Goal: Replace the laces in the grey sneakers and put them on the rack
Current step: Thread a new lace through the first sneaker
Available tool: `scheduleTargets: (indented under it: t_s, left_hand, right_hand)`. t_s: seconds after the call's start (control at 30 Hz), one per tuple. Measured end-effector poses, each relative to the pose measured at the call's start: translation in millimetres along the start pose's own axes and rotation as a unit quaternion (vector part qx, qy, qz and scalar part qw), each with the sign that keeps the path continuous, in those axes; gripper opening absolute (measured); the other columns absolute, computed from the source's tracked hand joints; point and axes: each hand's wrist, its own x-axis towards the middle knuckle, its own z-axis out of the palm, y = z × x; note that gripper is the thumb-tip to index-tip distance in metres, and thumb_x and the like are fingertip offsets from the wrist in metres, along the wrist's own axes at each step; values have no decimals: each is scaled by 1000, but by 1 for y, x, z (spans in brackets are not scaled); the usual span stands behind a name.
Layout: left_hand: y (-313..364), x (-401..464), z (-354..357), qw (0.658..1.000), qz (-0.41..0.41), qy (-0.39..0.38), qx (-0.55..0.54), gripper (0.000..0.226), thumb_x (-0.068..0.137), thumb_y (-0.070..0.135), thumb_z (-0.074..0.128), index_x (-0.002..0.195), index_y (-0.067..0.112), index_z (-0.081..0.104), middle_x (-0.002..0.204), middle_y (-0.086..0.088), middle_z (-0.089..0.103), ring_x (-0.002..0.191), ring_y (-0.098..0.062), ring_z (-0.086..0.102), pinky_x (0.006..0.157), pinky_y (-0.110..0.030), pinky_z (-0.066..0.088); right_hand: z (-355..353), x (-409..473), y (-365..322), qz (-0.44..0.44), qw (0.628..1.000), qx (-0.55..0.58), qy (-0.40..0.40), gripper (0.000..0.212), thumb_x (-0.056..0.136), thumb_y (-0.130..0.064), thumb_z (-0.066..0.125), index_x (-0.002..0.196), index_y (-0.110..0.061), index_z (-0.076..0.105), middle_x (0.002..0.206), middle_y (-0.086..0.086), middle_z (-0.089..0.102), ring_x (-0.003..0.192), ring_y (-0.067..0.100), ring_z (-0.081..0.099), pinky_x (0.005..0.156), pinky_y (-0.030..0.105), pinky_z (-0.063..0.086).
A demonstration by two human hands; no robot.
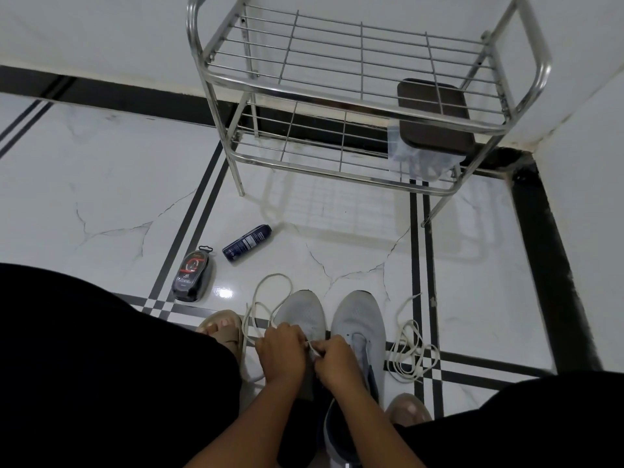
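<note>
Two grey sneakers stand side by side on the floor between my knees, toes pointing away. My left hand [281, 349] and my right hand [334, 361] meet over the left sneaker [304, 312], each pinching the white lace [266, 292] at its eyelets. That lace loops loosely across the floor to the left of the toe. The right sneaker [359, 319] has open eyelets with no lace showing. A second white lace [410, 352] lies in a tangle on the floor to its right. The steel wire rack [337, 89] stands ahead against the wall.
A dark brown box [435, 119] with a clear plastic bag sits on the rack's lower shelf at the right. A dark spray can [247, 243] and a black shoe-polish pack [192, 276] lie on the tiles left of the sneakers. My sandalled feet flank the sneakers.
</note>
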Motion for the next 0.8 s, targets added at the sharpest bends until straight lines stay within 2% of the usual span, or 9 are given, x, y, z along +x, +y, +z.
scheduleTargets:
  t_s: [0.1, 0.2, 0.3, 0.4, 0.47, 0.67, 0.73, 0.8]
  left_hand:
    - [-3, -2, 4, 999, 29, -20, -18, 26, 91, 16, 49, 97, 27, 72, 101, 1, 63, 93, -17, 59, 73, -27, 44]
    - [-3, -3, 5, 999, 45, -24, -12, 24, 90, 14, 50, 100, 24, 69, 100, 0, 61, 93, -16, 58, 67, -24, 42]
    - [-3, -3, 7, 998, 65, -10, 21, 20, 92, 17, 49, 103, 20, 65, 106, 0, 55, 94, -16, 55, 71, -26, 43]
    - [-3, -5, 9, 996, 66, -3, 62, 20, 94, 22, 46, 105, 21, 62, 112, 1, 52, 102, -17, 53, 82, -29, 40]
    - [-2, -5, 8, 997, 47, 1, 63, 19, 92, 23, 46, 101, 23, 63, 110, 3, 53, 104, -17, 52, 86, -31, 37]
    - [-1, 0, 5, 999, 21, -7, 23, 20, 88, 18, 50, 86, 24, 69, 97, 2, 59, 94, -19, 55, 77, -31, 38]
    - [-1, 0, 5, 999, 24, -14, 25, 21, 89, 19, 50, 89, 26, 70, 99, 2, 60, 94, -19, 55, 76, -30, 37]
    - [-1, -2, 6, 999, 20, -14, 25, 21, 91, 20, 49, 97, 29, 67, 103, 3, 58, 99, -18, 54, 79, -29, 36]
  right_hand:
    - [-5, -6, -5, -10, 1000, 5, -9, 21, 91, -24, 55, 92, -25, 75, 89, 2, 72, 83, 21, 68, 74, 31, 55]
    - [-6, -5, -5, -10, 1000, 14, -9, 25, 91, -22, 56, 110, -25, 72, 103, 1, 73, 95, 21, 67, 83, 28, 53]
    - [-5, -7, -6, -13, 1000, 13, -15, 27, 92, -19, 55, 114, -23, 71, 108, 0, 72, 96, 18, 66, 84, 27, 53]
    - [-6, -8, -5, -18, 999, 22, -18, 26, 91, -17, 56, 111, -21, 72, 103, 0, 73, 90, 17, 67, 82, 29, 54]
    - [-6, -9, -5, -14, 999, 28, -21, 25, 92, -17, 56, 111, -20, 72, 101, 1, 74, 88, 18, 67, 79, 27, 54]
    - [-7, -10, -6, -13, 999, 27, -23, 21, 91, -18, 56, 98, -22, 75, 88, 0, 74, 82, 19, 67, 73, 29, 53]
    - [-7, -10, -5, -12, 999, 31, -27, 20, 91, -19, 56, 96, -24, 76, 81, -2, 71, 80, 19, 67, 71, 30, 53]
    - [-8, -10, -6, -13, 999, 37, -30, 21, 91, -19, 57, 102, -23, 74, 86, -2, 73, 83, 19, 67, 75, 30, 53]
